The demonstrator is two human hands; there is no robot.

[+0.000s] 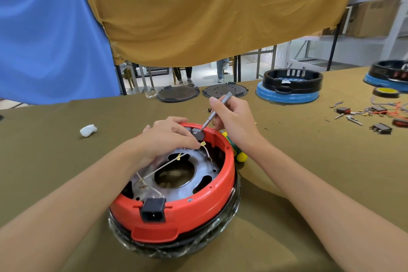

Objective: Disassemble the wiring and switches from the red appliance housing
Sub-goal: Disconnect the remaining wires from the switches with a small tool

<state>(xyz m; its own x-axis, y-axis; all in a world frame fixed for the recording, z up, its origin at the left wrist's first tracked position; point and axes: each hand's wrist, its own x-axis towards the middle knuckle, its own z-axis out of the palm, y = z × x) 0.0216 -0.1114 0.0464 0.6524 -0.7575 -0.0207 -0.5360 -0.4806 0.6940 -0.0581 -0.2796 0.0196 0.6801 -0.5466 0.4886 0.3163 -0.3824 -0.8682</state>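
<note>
The round red plastic appliance housing (176, 185) sits upturned on the olive cloth-covered table (66, 139), its black power socket (153, 209) at six o'clock on the rim. Thin white wires (154, 171) cross the grey metal plate inside. At twelve o'clock, the left hand (167, 137) rests on the rim, its fingers curled and pinching beside the grey switch block (197, 133). The right hand (234, 120) pinches a slim grey metal screwdriver (217, 109) between thumb and fingers, its tip touching that switch. Farther off, at two o'clock, lie loose black switches and coloured wires (373, 115).
</note>
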